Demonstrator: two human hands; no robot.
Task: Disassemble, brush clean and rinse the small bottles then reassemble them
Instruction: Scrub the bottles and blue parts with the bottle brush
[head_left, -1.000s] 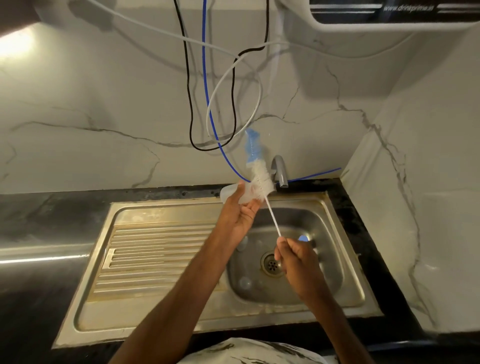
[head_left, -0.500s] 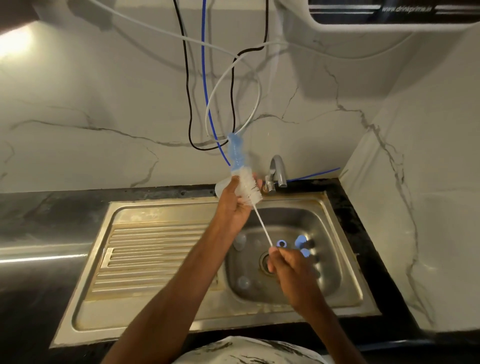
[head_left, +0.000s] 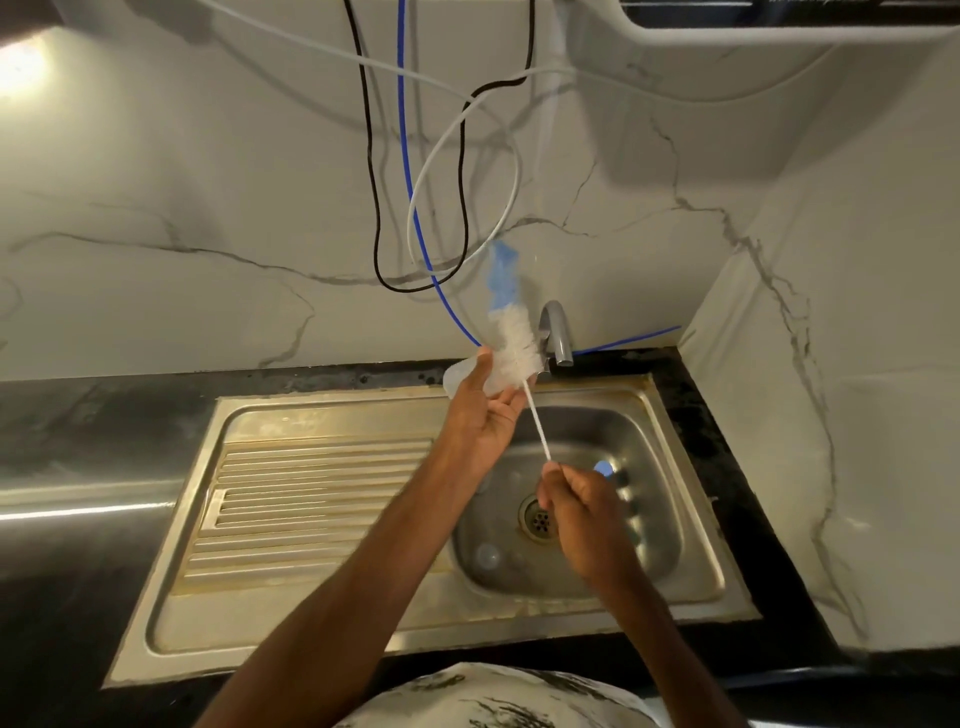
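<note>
Gripping the small clear bottle (head_left: 456, 375) in the left hand (head_left: 485, 415), thumb over it and fingers curled beneath, the bottle lying sideways and poking out past the thumb. Touching those fingertips, just right of the bottle: white bristles of the bottle brush (head_left: 514, 353), blue tuft pointing up and away. Looks to sit outside the bottle, though blur makes this unsure. Pinching the low end of the brush's thin white stem with the right hand (head_left: 582, 512), fingers clenched on it, lower and nearer the body than the left.

Beneath both hands, the steel sink (head_left: 696, 571). Just left of the right hand, the drain (head_left: 535, 519). Just beyond its knuckles, a blue cap (head_left: 604, 467). Under the left forearm, a clear small part (head_left: 487, 556) in the basin. Past the left fingertips, the tap (head_left: 557, 332). Left of the left arm, the ribbed drainboard (head_left: 311, 499). Above the hands, cables (head_left: 371, 182) looping down the marble wall (head_left: 156, 208).
</note>
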